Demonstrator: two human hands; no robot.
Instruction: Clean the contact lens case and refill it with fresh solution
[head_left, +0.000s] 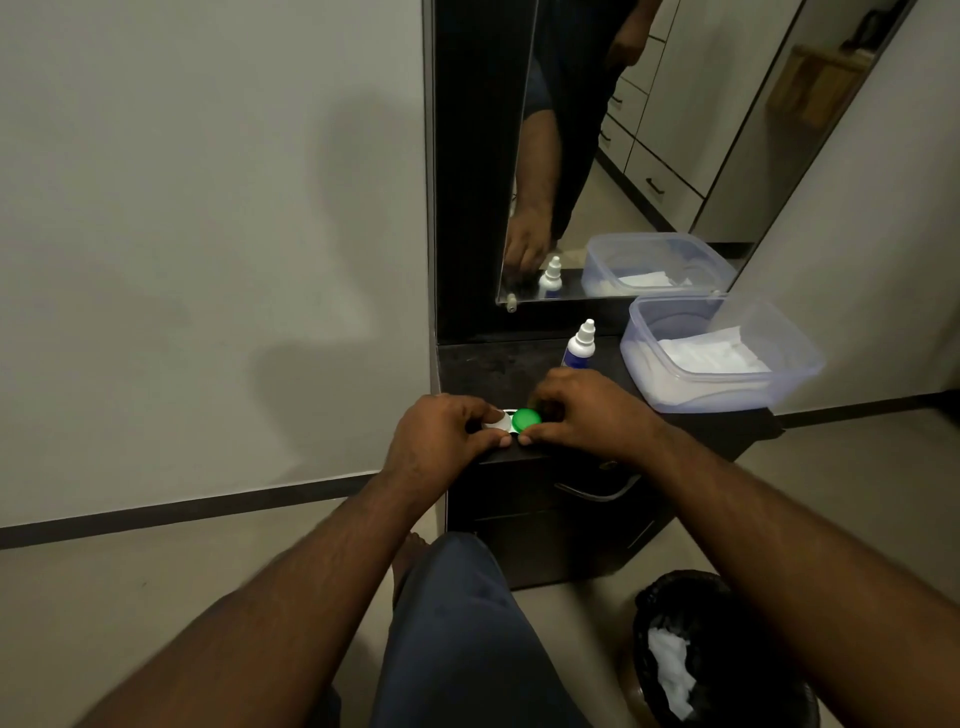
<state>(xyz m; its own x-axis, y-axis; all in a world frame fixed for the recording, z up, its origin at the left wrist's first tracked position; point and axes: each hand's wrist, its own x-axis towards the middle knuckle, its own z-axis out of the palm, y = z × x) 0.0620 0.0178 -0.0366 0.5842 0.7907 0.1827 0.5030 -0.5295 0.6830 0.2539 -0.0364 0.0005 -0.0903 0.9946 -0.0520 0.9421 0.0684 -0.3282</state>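
Contact lens case (511, 422) sits at the front edge of a dark cabinet top (498, 371), between the two hands of the person. One side of the case has a white cap (497, 422) and the other has a green cap (526, 420); the two caps are side by side and both are on the case. The left hand (441, 441) grasps the white side, with the thumb below and the fingers curled over the top. The right hand (587, 413) grasps the green side, the thumb tip just under the green cap and the other fingers bent around its far edge. The two thumb tips nearly meet below the case. Behind the right hand stands a small solution bottle (579, 347), upright, white with a blue label and a white nozzle cap on. To the right of the bottle is a clear plastic container (727, 395) with white tissues (711, 356) inside. A mirror (649, 156) rises behind the cabinet top and shows the bottle, the container and one hand. Below the top, the cabinet front has a drawer handle (597, 491). On the floor at the right stands a bin with black liner (727, 649), with crumpled white paper in it.
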